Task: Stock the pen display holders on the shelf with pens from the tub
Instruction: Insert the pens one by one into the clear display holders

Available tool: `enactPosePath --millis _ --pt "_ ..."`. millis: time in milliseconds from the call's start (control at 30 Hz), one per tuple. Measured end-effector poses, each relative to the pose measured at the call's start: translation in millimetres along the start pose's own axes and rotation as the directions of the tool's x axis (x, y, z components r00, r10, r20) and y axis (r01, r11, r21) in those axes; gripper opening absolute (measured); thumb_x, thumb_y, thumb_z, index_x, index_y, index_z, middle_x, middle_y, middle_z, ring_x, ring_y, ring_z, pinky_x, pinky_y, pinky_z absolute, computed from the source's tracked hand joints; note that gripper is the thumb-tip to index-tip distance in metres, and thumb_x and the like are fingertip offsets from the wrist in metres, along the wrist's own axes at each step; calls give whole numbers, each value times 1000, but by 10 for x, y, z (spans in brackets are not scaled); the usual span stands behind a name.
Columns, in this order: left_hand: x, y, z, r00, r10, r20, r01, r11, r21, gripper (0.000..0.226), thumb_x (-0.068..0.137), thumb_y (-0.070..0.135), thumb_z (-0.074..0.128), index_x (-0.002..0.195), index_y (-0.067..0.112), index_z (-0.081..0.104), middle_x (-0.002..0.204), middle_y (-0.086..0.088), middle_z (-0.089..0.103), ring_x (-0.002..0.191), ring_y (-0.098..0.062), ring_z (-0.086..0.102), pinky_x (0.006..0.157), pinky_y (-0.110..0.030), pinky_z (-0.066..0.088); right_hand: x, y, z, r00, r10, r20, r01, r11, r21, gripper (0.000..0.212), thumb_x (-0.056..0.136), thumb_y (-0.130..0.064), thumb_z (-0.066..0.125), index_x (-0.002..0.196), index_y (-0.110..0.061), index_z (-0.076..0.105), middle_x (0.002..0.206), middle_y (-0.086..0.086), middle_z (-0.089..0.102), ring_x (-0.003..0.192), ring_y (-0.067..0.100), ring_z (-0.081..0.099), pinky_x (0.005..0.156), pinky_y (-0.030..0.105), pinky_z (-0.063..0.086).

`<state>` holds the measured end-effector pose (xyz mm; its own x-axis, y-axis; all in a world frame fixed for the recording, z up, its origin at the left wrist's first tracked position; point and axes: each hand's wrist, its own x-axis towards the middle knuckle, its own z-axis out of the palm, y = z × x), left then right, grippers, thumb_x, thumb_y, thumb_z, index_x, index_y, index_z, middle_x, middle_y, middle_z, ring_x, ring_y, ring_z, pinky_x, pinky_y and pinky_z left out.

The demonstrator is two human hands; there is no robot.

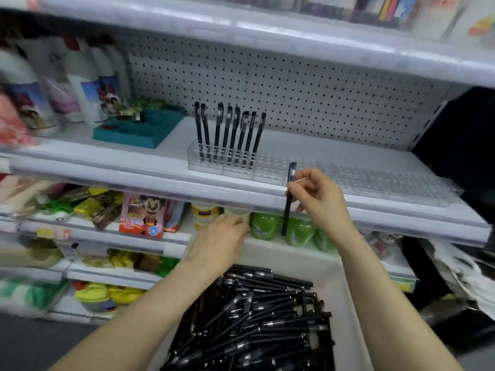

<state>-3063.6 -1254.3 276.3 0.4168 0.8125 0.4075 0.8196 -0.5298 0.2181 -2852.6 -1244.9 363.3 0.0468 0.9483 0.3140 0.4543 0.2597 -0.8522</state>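
A white tub (345, 277) in front of me holds a heap of several black pens (257, 317). My right hand (318, 199) pinches one black pen (288, 207) upright, in front of the shelf edge, just right of the filled slots. My left hand (219, 245) grips the tub's far rim. Clear plastic pen display holders (267, 167) run along the white shelf (348, 207); several black pens (230, 135) stand in the leftmost holders, and the holders to the right (388, 180) hold none.
A teal box (139, 127) and white bottles (80, 81) stand at the shelf's left. A pegboard back panel (267, 84) rises behind the holders. Lower shelves carry green bottles (281, 231) and a toy box (144, 215). Something dark (460, 145) borders the right side.
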Motion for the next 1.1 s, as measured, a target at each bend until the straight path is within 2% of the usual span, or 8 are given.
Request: enactPosePath --millis 67,133,233,300,500,667,833,1100 --pt "217 -9 -152 992 23 -123 -23 1000 1 22 83 11 63 103 16 71 98 -3 65 91 -27 62 66 -38 53 268 -151 -59 994 -23 -110 34 995 94 11 94 -12 62 103 -8 58 83 11 72 70 23 68 66 35 58" --pt "460 -22 -296 973 4 -230 -4 1000 2 31 83 7 63 113 13 68 110 -6 63 102 -28 58 74 -40 53 520 -285 -92 976 -41 -213 79 982 174 15 94 -10 61 106 -3 55 86 15 70 73 23 70 69 31 59" --pt "784 -104 -411 959 -39 -281 59 996 64 46 88 10 63 133 13 55 134 -7 51 125 -27 44 96 -40 46 841 -426 -67 954 -67 -292 126 974 187 13 94 -10 61 105 -10 54 88 10 70 77 18 70 71 24 58" --pt "936 -193 -400 963 -37 -267 69 991 111 50 89 17 63 138 13 50 139 -10 47 129 -30 40 104 -42 41 1013 -432 7 947 -84 -309 138 978 158 13 92 -11 62 100 -18 54 90 9 71 81 18 70 75 29 60" --pt "1019 -343 -234 960 -18 -278 65 985 160 44 88 26 63 130 13 56 126 -10 55 117 -31 47 103 -44 38 1228 -313 265 956 -105 -275 142 983 120 14 93 -12 61 100 -21 54 91 6 71 77 18 71 78 38 59" --pt "1019 -332 -209 952 -18 -306 65 987 144 45 86 25 66 129 12 57 124 -11 55 116 -32 47 103 -46 39 1298 -285 367 945 -161 -283 173 985 18 22 91 -19 60 92 -39 50 81 -7 68 80 24 68 82 50 55" --pt "1006 -334 -196 954 -23 -298 71 986 151 47 85 24 66 130 13 56 124 -11 54 116 -31 46 104 -47 39 1267 -87 532 979 -166 -118 149 979 -139 17 93 -13 60 110 -14 55 89 4 69 82 28 66 81 47 54" --pt "998 -338 -202 960 -30 -278 67 990 125 50 85 22 68 132 13 55 126 -11 54 118 -32 45 105 -47 39 1219 -75 570 984 -119 -131 96 981 -169 20 94 -15 59 114 -14 55 94 5 71 85 28 67 82 46 54"
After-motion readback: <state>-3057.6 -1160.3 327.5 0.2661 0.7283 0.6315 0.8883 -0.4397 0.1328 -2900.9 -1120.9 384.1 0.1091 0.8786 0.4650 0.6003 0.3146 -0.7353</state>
